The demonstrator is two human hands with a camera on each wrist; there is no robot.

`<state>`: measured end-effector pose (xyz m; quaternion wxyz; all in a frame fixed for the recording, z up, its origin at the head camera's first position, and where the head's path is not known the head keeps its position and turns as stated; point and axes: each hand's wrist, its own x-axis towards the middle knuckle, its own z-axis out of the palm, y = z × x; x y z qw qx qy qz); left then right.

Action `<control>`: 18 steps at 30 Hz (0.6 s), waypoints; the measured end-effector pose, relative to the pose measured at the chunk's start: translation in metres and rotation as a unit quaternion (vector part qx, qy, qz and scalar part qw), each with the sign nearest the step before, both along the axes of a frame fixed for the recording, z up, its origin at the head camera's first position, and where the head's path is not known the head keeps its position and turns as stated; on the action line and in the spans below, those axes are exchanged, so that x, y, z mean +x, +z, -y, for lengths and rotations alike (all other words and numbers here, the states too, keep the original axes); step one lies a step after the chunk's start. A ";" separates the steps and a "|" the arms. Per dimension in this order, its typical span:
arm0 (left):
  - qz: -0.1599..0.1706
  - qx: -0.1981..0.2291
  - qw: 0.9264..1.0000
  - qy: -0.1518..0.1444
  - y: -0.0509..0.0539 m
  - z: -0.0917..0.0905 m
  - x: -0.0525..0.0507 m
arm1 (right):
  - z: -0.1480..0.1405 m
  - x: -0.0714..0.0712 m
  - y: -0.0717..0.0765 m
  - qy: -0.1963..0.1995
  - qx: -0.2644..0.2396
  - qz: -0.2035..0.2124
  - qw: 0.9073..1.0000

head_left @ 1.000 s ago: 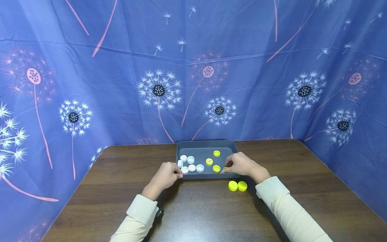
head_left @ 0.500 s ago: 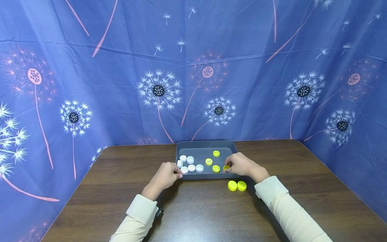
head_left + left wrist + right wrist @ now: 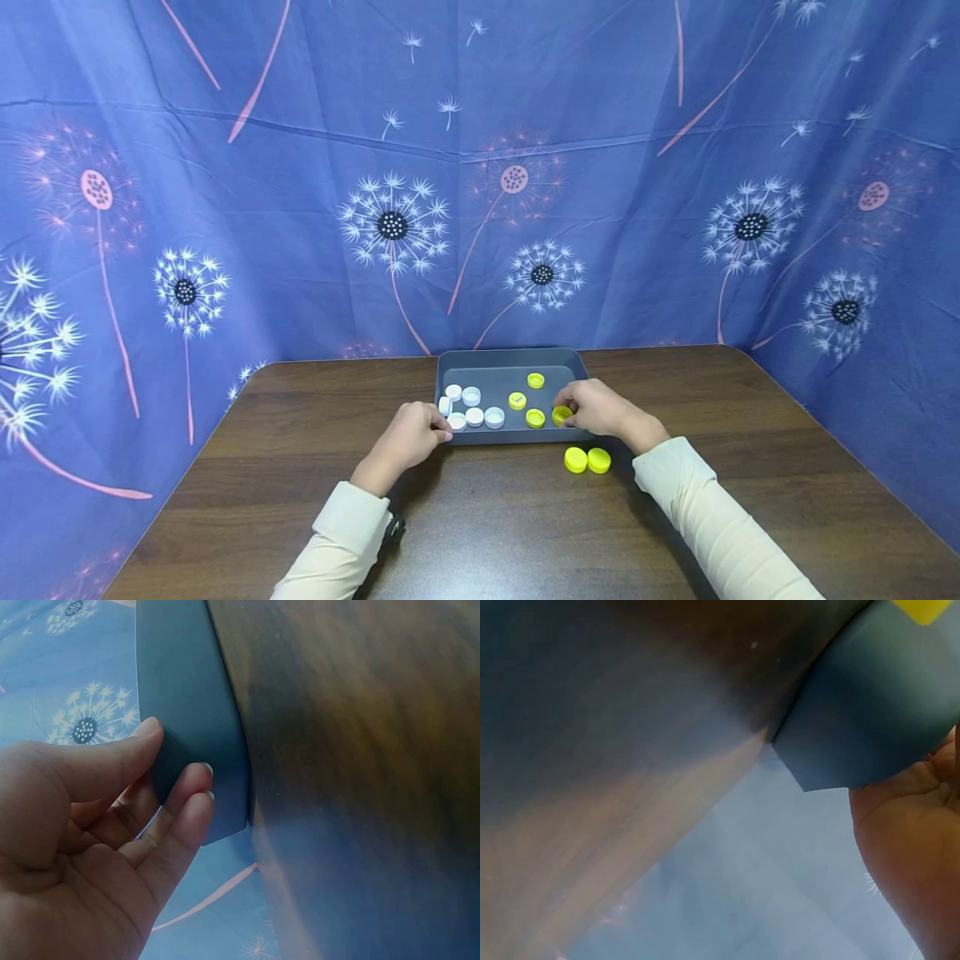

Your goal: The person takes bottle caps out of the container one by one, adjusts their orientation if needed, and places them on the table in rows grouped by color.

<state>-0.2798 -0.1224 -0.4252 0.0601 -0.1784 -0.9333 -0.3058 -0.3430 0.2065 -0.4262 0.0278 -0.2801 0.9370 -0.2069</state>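
Observation:
A dark grey tray (image 3: 513, 358) lies at the table's far edge, with white and yellow bottle caps in it. My left hand (image 3: 405, 433) holds the tray's front left corner; in the left wrist view its thumb and fingers (image 3: 191, 784) touch the tray wall. At the front right of the tray, my right hand (image 3: 603, 408) reaches over the rim and pinches a yellow bottle cap (image 3: 562, 415), partly covered by the fingers. In the right wrist view my right hand (image 3: 911, 832) is cut off by the frame and its fingertips are hidden.
Two yellow caps (image 3: 575, 460) sit side by side on the brown wooden table (image 3: 487, 525), in front of the tray. White caps (image 3: 494, 417) cluster at the tray's left; other yellow caps (image 3: 535, 418) lie right of its middle. A blue dandelion-print cloth (image 3: 465, 208) hangs behind.
The yellow cap at my right fingertips has come more into sight as the fingers shifted slightly. My left hand stays at the tray corner.

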 end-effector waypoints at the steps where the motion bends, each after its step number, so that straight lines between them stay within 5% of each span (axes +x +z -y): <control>1: -0.003 -0.002 1.000 -0.002 0.000 0.000 0.000 | -0.001 -0.001 0.000 -0.003 -0.004 0.003 1.000; 18: -0.003 0.002 1.000 -0.007 0.001 0.003 -0.004 | -0.007 -0.006 0.003 -0.027 -0.071 0.012 0.997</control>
